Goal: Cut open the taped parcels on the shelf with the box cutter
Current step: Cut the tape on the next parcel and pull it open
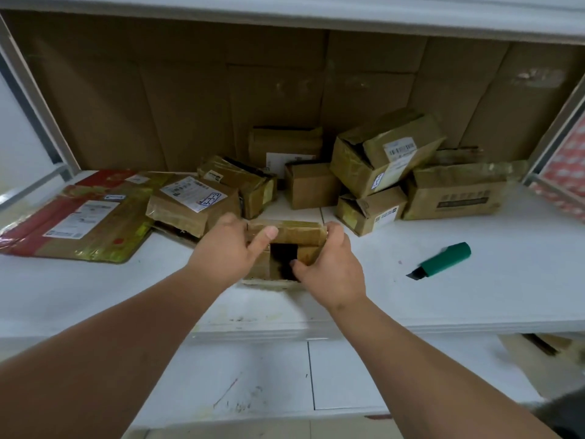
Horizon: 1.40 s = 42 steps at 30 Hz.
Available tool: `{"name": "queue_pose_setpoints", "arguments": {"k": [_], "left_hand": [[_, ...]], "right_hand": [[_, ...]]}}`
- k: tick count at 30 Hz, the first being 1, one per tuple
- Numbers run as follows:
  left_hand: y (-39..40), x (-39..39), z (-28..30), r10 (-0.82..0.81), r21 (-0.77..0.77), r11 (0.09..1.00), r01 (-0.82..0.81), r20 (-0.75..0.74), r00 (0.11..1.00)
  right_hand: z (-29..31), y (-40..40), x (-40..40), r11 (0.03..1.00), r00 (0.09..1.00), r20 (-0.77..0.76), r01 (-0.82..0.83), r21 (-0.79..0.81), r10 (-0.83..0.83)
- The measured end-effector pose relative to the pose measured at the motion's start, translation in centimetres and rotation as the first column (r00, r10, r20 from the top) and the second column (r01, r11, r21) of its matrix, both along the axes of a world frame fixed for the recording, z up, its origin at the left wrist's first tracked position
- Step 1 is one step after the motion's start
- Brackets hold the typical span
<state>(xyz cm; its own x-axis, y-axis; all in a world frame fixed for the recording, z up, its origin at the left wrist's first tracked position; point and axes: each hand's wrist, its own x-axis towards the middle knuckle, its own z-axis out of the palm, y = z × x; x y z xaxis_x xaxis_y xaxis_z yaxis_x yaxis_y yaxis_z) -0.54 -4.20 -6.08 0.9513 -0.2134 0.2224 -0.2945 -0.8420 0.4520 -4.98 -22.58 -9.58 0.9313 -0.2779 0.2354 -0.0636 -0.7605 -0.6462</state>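
While both of my hands were on the small parcel (286,245) at the centre of the frame, the box cutter (441,259) lay untouched on the white shelf (474,296), well to the right of it. My left hand (228,251) gripped the parcel's left side, thumb laid over the taped far flap. My right hand (329,264) gripped the right side, thumb hooked into the dark opening in the top and fingers curled round the far right corner. That top stood parted, a black gap showing between the flaps.

The cutter was green-bodied, its dark blade end pointing toward the lower left, one tool only.

Behind the parcel I counted eight more. At the left of the frame lay one flat red-and-brown parcel (76,217), a labelled brown box (193,204) resting on its right edge, and a taped box (240,185) just behind that. In the middle stood an upright box (285,147) against the back, with a plain carton (310,185) in front of it. To the right, a tilted labelled box (386,150) leaned on a small carton (370,210), and a wider printed box (456,194) sat beside them.

Brown cardboard sheets (190,99) lined the back of the bay.
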Motion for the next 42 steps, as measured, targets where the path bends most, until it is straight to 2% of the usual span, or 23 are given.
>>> {"name": "queue_pose_setpoints", "arguments": {"k": [4, 8, 11, 14, 17, 19, 21, 23, 26, 28, 30, 31, 34, 36, 39, 42], "left_hand": [[0.3, 0.1, -1.3, -0.010, 0.087, 0.996, 0.010, -0.003, 1.000], [0.4, 0.1, -1.8, 0.091, -0.077, 0.993, -0.090, 0.008, 0.996], [0.5, 0.3, -1.4, 0.076, -0.103, 0.992, -0.074, 0.009, 0.997], [0.6, 0.6, -0.9, 0.024, -0.134, 0.991, -0.027, -0.028, 0.999], [1.7, 0.9, -0.5, -0.059, -0.281, 0.960, 0.002, -0.192, 0.980], [2.6, 1.0, -0.4, -0.188, -0.401, 0.915, 0.043, -0.330, 0.925], [3.4, 0.8, -0.2, -0.288, -0.422, 0.901, 0.102, -0.405, 0.868], [4.0, 0.6, 0.0, -0.322, -0.407, 0.904, 0.128, -0.455, 0.830], [4.5, 0.6, 0.3, -0.345, -0.490, 0.871, 0.035, -0.559, 0.754], [4.3, 0.6, 0.6, -0.336, -0.540, 0.840, -0.053, -0.595, 0.730], [3.8, 0.8, 0.3, -0.282, -0.544, 0.833, -0.105, -0.580, 0.764], [3.4, 0.8, 0.1, -0.244, -0.535, 0.835, -0.130, -0.571, 0.784], [2.6, 0.8, -0.3, -0.222, -0.545, 0.829, -0.130, -0.533, 0.817], [2.7, 1.1, 0.0, -0.255, -0.577, 0.811, -0.098, -0.499, 0.828], [2.8, 1.7, 0.9, -0.310, -0.664, 0.747, -0.043, -0.404, 0.861], [2.6, 1.8, 1.7, -0.297, -0.748, 0.664, -0.005, -0.271, 0.916]], "right_hand": [[0.7, -0.7, -0.3, 0.980, 0.996, -0.089, -0.008, 0.197, 0.026], [1.8, -1.2, -0.7, 0.954, 0.991, -0.072, -0.091, 0.286, 0.117], [2.1, -1.8, -0.9, 0.895, 0.991, -0.070, -0.072, 0.441, 0.114], [2.0, -2.1, -1.1, 0.848, 0.991, -0.077, -0.056, 0.527, 0.113], [1.9, -2.8, -1.0, 0.788, 0.982, -0.130, -0.028, 0.616, 0.137], [1.9, -3.4, -0.8, 0.732, 0.977, -0.169, 0.018, 0.681, 0.133], [2.0, -4.0, -0.8, 0.657, 0.976, -0.185, 0.063, 0.751, 0.118], [2.1, -4.4, -0.7, 0.604, 0.967, -0.210, 0.083, 0.793, 0.143], [2.3, -4.9, -0.6, 0.610, 0.947, -0.270, 0.110, 0.785, 0.177], [2.6, -5.0, -0.6, 0.574, 0.939, -0.285, 0.129, 0.809, 0.191], [3.0, -4.8, -0.5, 0.541, 0.935, -0.287, 0.135, 0.830, 0.208], [3.3, -4.5, -0.4, 0.554, 0.932, -0.296, 0.136, 0.821, 0.211], [3.6, -3.2, -0.3, 0.690, 0.926, -0.332, 0.122, 0.713, 0.179], [3.9, -2.6, -0.3, 0.733, 0.944, -0.292, 0.088, 0.674, 0.156], [4.9, -2.5, -0.5, 0.667, 0.978, -0.151, 0.018, 0.745, 0.143], [5.5, -2.7, -0.4, 0.578, 0.996, -0.043, -0.012, 0.816, 0.081]]}}
